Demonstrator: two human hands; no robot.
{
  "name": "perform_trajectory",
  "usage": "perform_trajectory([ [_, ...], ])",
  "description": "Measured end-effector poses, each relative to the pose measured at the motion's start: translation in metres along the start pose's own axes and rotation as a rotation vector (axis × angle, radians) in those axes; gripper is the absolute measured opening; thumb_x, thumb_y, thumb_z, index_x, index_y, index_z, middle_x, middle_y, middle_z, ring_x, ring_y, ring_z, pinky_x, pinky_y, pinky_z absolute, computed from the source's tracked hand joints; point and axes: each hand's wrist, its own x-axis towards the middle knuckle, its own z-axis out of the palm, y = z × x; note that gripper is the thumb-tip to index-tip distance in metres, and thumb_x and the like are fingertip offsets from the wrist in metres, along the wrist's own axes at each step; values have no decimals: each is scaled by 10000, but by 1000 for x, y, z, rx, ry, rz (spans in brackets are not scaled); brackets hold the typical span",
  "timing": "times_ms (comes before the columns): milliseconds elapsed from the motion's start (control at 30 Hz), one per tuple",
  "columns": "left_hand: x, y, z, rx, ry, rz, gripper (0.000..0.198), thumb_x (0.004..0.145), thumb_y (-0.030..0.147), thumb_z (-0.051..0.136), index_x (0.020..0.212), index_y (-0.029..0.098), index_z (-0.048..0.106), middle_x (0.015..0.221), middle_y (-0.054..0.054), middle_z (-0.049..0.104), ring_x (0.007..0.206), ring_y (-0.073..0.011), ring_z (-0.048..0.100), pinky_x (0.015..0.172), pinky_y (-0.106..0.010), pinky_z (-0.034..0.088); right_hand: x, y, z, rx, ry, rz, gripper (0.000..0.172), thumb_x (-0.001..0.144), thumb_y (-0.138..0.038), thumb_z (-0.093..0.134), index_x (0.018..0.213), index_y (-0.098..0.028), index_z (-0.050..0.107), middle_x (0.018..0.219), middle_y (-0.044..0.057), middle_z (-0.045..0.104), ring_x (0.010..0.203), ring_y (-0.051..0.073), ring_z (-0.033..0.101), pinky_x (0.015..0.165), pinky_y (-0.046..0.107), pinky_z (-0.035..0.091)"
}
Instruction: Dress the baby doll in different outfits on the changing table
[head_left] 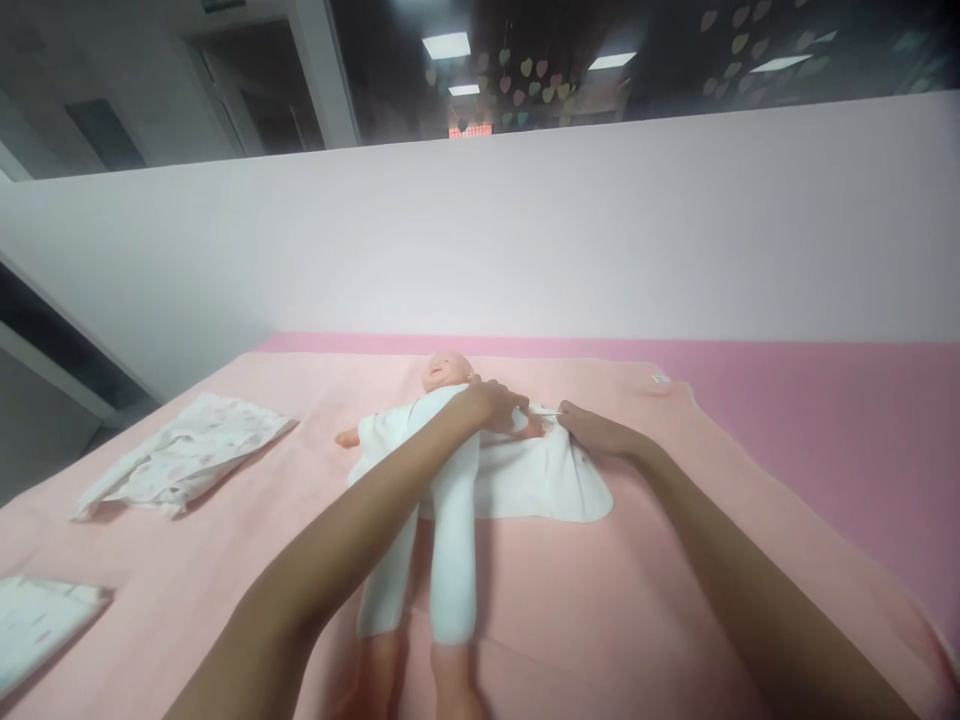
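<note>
A baby doll lies on its back with its head away from me, in long white pants. A white baby shirt lies partly beneath it. One sleeve covers the doll's arm on the left, and the other side is spread out to the right. Over the doll's shoulder, my left hand is closed at the shirt's sleeve; its fingertips are partly hidden. My right hand pinches the sleeve's outer edge, drawing the cloth taut between both hands. The doll's small hand shows between them, against the white cloth.
A pink blanket lies under the doll, over a darker pink mat. To the left are a patterned white garment and another folded cloth. A white wall with glass above it stands behind.
</note>
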Motion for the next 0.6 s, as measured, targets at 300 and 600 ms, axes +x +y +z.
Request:
perform_trajectory([
  [300, -11, -18, 26, 13, 226, -27, 554, 868, 520, 688, 1292, 176, 595, 1318, -196, 633, 1254, -373, 563, 1038, -492, 441, -15, -40, 6, -156, 9, 31, 236, 987, -333, 398, 777, -231, 435, 790, 42, 629, 666, 189, 533, 584, 286, 297],
  [600, 1, -14, 60, -138, 467, -58, 393, 874, 198, 639, 1251, 120, 563, 1293, -213, 638, 1220, -353, 583, 1057, -512, 434, -8, -76, 32, -226, 45, -61, 226, 995, -309, 463, 802, -210, 526, 799, 53, 661, 694, 182, 564, 595, 291, 272],
])
